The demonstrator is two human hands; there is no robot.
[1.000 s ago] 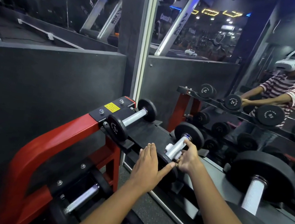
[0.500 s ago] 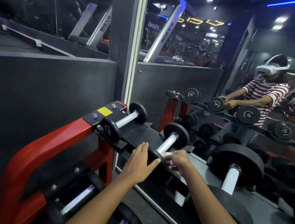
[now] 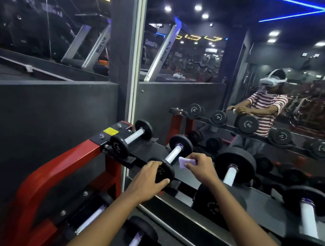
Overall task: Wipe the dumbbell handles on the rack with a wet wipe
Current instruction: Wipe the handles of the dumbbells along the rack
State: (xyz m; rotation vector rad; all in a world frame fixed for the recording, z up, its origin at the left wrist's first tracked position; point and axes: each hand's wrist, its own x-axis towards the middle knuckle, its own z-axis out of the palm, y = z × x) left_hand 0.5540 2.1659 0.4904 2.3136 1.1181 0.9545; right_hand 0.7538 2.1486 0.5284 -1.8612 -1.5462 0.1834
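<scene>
**Wipe held just off the second dumbbell's handle**

The left hand (image 3: 147, 176) grips the near black round end plate of the second black dumbbell with a silver metal handle (image 3: 172, 156), fingers curled over its rim and thumb along the near edge. The right hand (image 3: 203, 168) pinches a small pale crumpled wet wipe (image 3: 184, 162) between thumb and fingertips, just right of that handle; whether the wipe touches the metal cannot be told. The dumbbell lies on the top shelf of the red-and-black steel rack (image 3: 50, 171), near its left end. A smaller black dumbbell (image 3: 130, 139) sits to its left, and a larger black dumbbell (image 3: 230, 174) to its right. A wall mirror (image 3: 242, 91) stands behind the rack on the far side.
</scene>
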